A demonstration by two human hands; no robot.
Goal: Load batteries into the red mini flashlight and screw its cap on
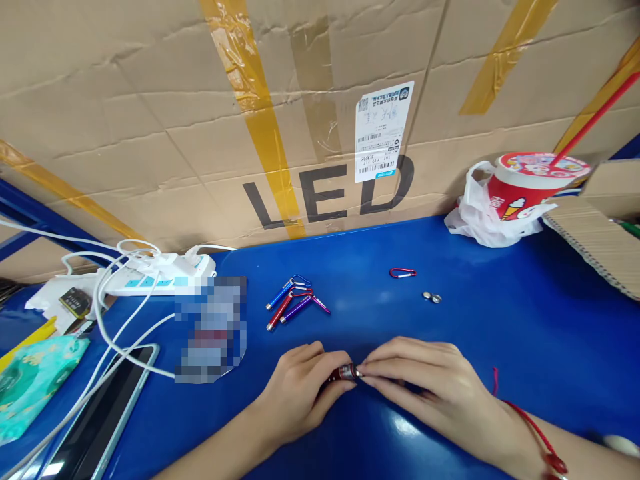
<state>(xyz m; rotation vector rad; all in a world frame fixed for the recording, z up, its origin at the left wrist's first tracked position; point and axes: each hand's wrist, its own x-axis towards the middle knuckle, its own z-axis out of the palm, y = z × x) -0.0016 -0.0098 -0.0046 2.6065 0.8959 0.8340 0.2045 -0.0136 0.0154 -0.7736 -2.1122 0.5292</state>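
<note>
My left hand (300,393) and my right hand (425,387) meet low over the blue table (500,320), both pinching a small red keychain flashlight (345,373). My left fingers hold its red body; my right fingertips grip its silver end. Farther back lie three more small flashlights (293,303), blue, red and purple, with clips attached. A loose red carabiner clip (403,273) lies to the right of them, and two silver button cells (432,297) sit just beyond my right hand.
A cardboard wall marked LED (325,193) closes the back. At left are a white power strip (160,277) with cables, a phone (100,413) and a teal packet (30,380). At right stand a red cup with straw (530,183) in a plastic bag and a cardboard box (600,233).
</note>
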